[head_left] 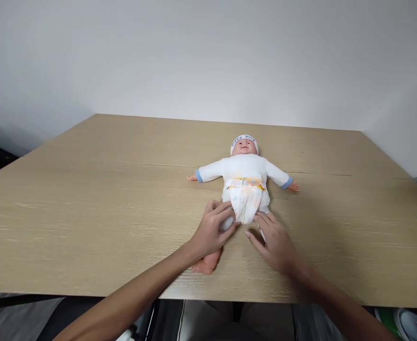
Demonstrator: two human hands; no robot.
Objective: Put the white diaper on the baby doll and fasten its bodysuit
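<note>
A baby doll (244, 165) lies on its back on the table, head away from me and arms spread. It has a white top with blue cuffs, a white headband with blue lettering, and a diaper (246, 201) with an orange patterned waistband. My left hand (213, 227) curls round the doll's leg on the left, fingertips and thumb at the diaper's leg edge. A bare doll foot (208, 263) shows beneath that wrist. Over the other leg, my right hand (270, 239) touches the diaper's edge with its fingertips, thumb held apart. It hides most of that leg.
The wooden table (105, 213) reaches back to a pale wall (194, 57). Its front edge runs just below my forearms. Below the table at the lower right is a green and grey item (403, 324), partly cut off.
</note>
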